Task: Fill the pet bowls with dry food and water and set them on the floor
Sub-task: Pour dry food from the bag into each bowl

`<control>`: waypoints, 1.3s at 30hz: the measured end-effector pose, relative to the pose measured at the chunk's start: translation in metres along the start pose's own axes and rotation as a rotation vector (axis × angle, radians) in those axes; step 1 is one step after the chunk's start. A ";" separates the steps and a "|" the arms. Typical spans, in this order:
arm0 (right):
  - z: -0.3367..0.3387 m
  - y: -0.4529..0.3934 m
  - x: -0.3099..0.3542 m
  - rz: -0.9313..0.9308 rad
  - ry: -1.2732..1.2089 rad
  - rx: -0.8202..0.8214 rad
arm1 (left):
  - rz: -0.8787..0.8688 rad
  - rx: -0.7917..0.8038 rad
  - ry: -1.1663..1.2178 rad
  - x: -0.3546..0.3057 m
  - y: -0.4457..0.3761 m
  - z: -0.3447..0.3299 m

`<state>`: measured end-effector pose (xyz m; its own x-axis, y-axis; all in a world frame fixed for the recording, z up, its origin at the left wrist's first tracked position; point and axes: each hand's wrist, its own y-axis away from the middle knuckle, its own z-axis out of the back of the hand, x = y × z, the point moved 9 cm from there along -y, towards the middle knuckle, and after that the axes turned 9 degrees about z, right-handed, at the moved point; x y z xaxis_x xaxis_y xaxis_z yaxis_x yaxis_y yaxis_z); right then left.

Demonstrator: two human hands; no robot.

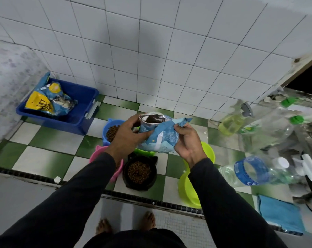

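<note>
Both hands hold an open blue pet food bag (pixel 158 135) above the bowls, with dark kibble showing at its mouth. My left hand (pixel 128 133) grips the bag's left side near the opening. My right hand (pixel 186 140) pinches the torn top flap on the right. On the green-and-white checkered floor below, a blue bowl (pixel 110 130) and a black bowl (pixel 139 173) each hold kibble. A pink bowl (pixel 98 154) lies mostly hidden under my left forearm. Lime-green bowls (pixel 187 187) sit to the right, partly hidden by my right arm.
A blue bin (pixel 80 108) with more food bags stands at the back left by the tiled wall. At the right lie clear water bottles (pixel 251 172), a yellow spray bottle (pixel 232 122) and a folded blue cloth (pixel 280 213). My bare feet (pixel 124 224) stand behind a floor threshold.
</note>
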<state>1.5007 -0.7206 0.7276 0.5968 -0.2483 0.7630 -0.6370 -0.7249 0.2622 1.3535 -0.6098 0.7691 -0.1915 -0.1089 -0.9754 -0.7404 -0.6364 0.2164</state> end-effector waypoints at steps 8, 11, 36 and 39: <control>0.011 -0.013 0.024 0.021 0.167 -0.037 | 0.030 -0.142 0.059 -0.006 -0.017 0.007; 0.014 -0.019 0.035 0.046 0.274 -0.033 | 0.097 -0.186 0.107 0.001 -0.027 0.010; -0.043 -0.039 0.012 -0.168 0.275 -0.154 | 0.496 -0.306 0.525 0.026 -0.039 0.075; -0.065 -0.044 -0.003 -0.183 0.290 -0.149 | 0.497 -0.308 0.538 0.027 -0.040 0.104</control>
<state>1.4950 -0.6462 0.7520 0.5581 0.0844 0.8254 -0.6091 -0.6339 0.4767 1.3111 -0.5080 0.7386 -0.0574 -0.7396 -0.6706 -0.4230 -0.5904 0.6874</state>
